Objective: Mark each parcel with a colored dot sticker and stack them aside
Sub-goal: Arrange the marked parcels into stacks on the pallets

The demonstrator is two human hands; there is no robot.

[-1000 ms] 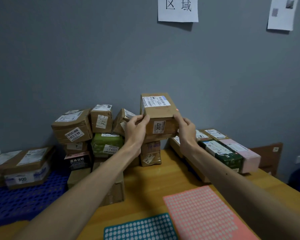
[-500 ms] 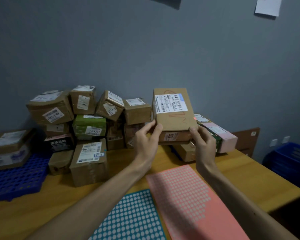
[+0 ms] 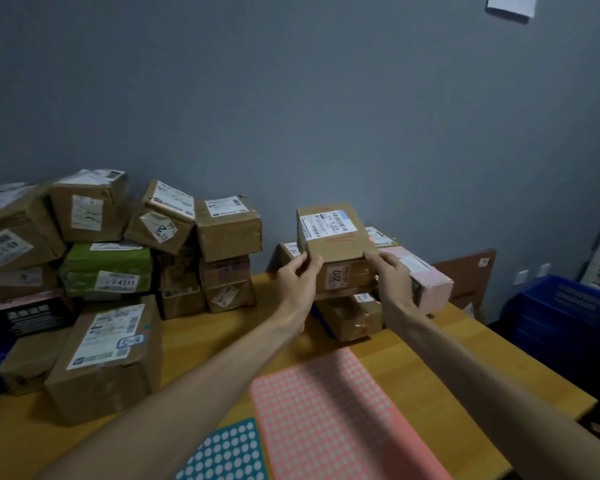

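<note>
Two hands are on one brown parcel (image 3: 335, 237) at the far right part of the tabletop (image 3: 222, 344). The left hand (image 3: 298, 277) grips the parcel's near left corner, thumb on the top edge and fingers curled round the side. The right hand (image 3: 390, 275) grips the near right corner in the same manner. I read the parcel as roughly level, with a white shipping label on its top face and a sticker marked 2017 on the face toward me. A brown box (image 3: 354, 318) lies beneath it and a pink box (image 3: 430, 282) lies just beside it on the right. I cannot tell whether the parcel rests on these boxes or is carried clear of them. A pile of parcels (image 3: 222, 237) occupies the far left part of the tabletop against the grey wall (image 3: 291, 98). It includes a green parcel (image 3: 108, 268), with a large carton (image 3: 108, 358) in front. Near the front edge, a pink sticker sheet (image 3: 343, 420) lies flat, partly covered by the right forearm, and a teal sticker sheet (image 3: 226, 455) lies just beside it on the left. A blue crate (image 3: 561, 306) stands beyond the tabletop's right edge.
</note>
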